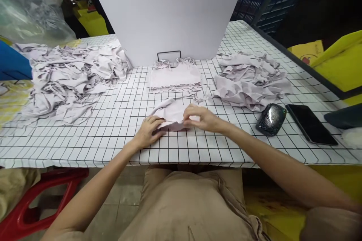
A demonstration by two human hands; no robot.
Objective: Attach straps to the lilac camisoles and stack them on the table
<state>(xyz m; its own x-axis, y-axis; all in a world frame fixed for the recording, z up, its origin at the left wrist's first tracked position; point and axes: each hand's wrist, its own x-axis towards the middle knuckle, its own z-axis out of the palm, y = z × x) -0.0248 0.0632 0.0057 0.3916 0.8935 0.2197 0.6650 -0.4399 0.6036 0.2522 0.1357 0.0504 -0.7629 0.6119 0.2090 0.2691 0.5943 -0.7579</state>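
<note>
A pale lilac camisole-like garment (172, 111) with a thin strap lies on the checked tablecloth (118, 135) in front of me. My left hand (149, 130) grips its near left edge between thumb and curled fingers. At its right side, my right hand (199, 118) pinches the near edge, which is lifted and slightly bunched. Just beyond is a neat stack of flat garments (175, 77) with wavy hems and looped straps. To the right of that stack sits a loose heap of the same fabric (251, 79).
A larger crumpled pile (76, 75) covers the table's left side. A tall white panel (169, 11) stands at the back. On the right are a dark shiny rounded object (271, 119) and a black phone (311, 124). A red stool (65, 192) is below left.
</note>
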